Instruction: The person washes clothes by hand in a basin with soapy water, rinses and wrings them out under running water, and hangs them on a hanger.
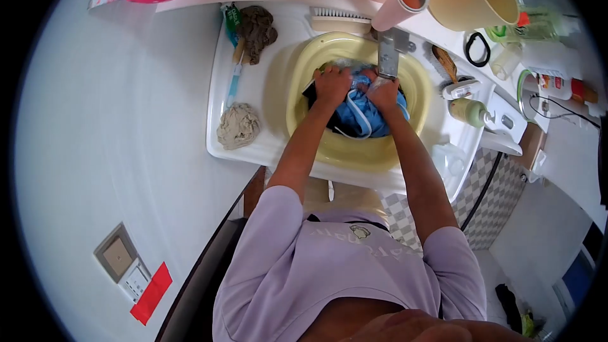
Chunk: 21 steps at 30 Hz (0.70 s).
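Note:
A pale yellow basin (297, 88) sits in the white sink, holding wet blue clothing (364, 114) with white piping and some dark cloth beside it. My left hand (332, 85) is at the basin's left, its fingers curled over the wet fabric. On the right, my right hand (382, 94) grips the blue clothing right below the metal faucet (388, 60), where water seems to run. The cloth hides part of my fingertips on both hands.
Left on the white sink (272, 145) lie a brown cloth (256, 30), a beige cloth (239, 126) and a blue-and-white handled brush (234, 79). A scrub brush (341, 21) rests behind the basin. Rightward stand a pump bottle (468, 112) and a wooden brush (444, 63). Cups and tubs (475, 0) line the shelf.

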### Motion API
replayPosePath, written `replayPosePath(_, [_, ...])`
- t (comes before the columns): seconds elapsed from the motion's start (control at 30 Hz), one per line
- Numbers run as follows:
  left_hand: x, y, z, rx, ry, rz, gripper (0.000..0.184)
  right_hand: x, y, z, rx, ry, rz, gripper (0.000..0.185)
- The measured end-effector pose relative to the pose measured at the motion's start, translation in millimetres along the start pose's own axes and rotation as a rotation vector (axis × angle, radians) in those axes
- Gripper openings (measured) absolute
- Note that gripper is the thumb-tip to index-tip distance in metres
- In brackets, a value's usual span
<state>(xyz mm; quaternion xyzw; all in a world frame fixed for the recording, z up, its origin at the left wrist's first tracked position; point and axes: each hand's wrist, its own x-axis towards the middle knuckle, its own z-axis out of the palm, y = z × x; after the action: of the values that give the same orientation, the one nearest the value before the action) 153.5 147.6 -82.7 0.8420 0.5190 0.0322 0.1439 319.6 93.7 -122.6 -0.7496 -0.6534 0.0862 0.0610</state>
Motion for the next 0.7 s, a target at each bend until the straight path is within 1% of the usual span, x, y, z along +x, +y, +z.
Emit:
replayPosePath(0.03, [-5.0,1.7,-8.4,-0.01,-0.01,-0.003,0.025,-0.3,-1.1,-3.9,0.028,-0.027,0.015,0.034])
replayPosePath(0.07, [-12.5,2.5,-14.6,-0.032,0.058,0.019,0.024,-0.5,-2.4,-8.3,0.056,-0.054,0.03,0.034])
replayPosePath(0.13, [-34.3,-1.1,-18.8,-0.07,0.185,0.06,0.024,-17.1,-20.8,-58.9,0.261,-0.065,-0.007,0.034])
replayPosePath(0.17, [-43.5,-2.7,-22.0,-0.115,0.263,0.095,0.022,-26.9,-28.4,-78.1,0.261,0.028,-0.086,0.034])
replayPosePath(0.27, [-61.5,1.1,-40.5,-0.276,0.385,0.109,0.023,-41.9,-49.0,-140.0,0.174,0.043,-0.183,0.033])
replayPosePath(0.3, [-68.4,5.7,-55.3,-0.351,0.414,0.12,0.022,-46.6,-55.2,-162.1,0.173,0.009,-0.199,0.035])
replayPosePath(0.4, [-90.3,14.9,-81.6,-0.565,0.487,0.083,0.022,-70.5,-69.2,-181.5,0.017,0.33,-0.377,0.035])
replayPosePath(0.43, [-99.3,10.9,-79.7,-0.614,0.441,0.083,0.021,-79.1,-71.5,-176.0,-0.035,0.417,-0.45,0.033])
replayPosePath(0.53, [-112.7,-4.9,-78.0,-0.288,0.329,0.162,0.023,-104.1,-81.9,-165.3,0.04,0.112,-0.47,0.027])
replayPosePath(0.57, [-111.4,-10.2,-74.3,-0.259,0.26,0.17,0.026,-109.0,-81.6,-160.5,0.148,0.01,-0.443,0.028])
replayPosePath(0.67, [-89.7,-5.6,-70.0,-0.222,0.288,0.25,0.03,-87.1,-57.3,-109.2,0.396,-0.078,-0.074,0.037])
replayPosePath(0.7, [-83.8,1.8,-53.5,-0.13,0.353,0.205,0.032,-71.7,-69.0,-127.8,0.14,0.125,-0.087,0.045])
